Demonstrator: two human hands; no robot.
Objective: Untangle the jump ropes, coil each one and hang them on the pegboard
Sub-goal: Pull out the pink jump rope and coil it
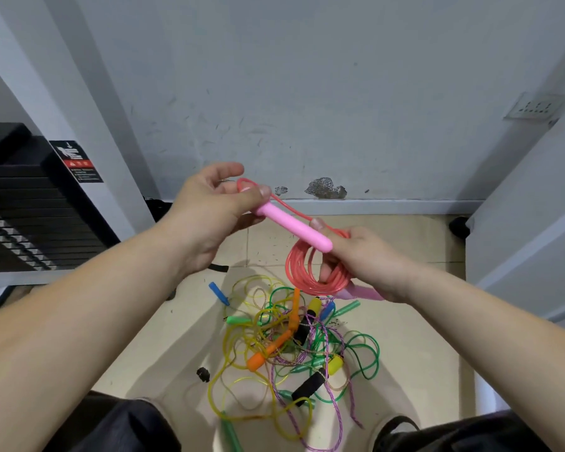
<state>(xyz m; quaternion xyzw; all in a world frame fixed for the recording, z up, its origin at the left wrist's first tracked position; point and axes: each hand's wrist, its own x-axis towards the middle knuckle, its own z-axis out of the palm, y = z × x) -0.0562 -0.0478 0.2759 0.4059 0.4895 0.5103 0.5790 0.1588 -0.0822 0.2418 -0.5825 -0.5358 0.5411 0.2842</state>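
- Your left hand pinches the pink handle by its upper end; your right hand grips the pink coil and touches the handle's lower end.
- Handle slants upper-left to lower-right, bridging both hands.
- Leftover tangle is on the floor, below the coil.
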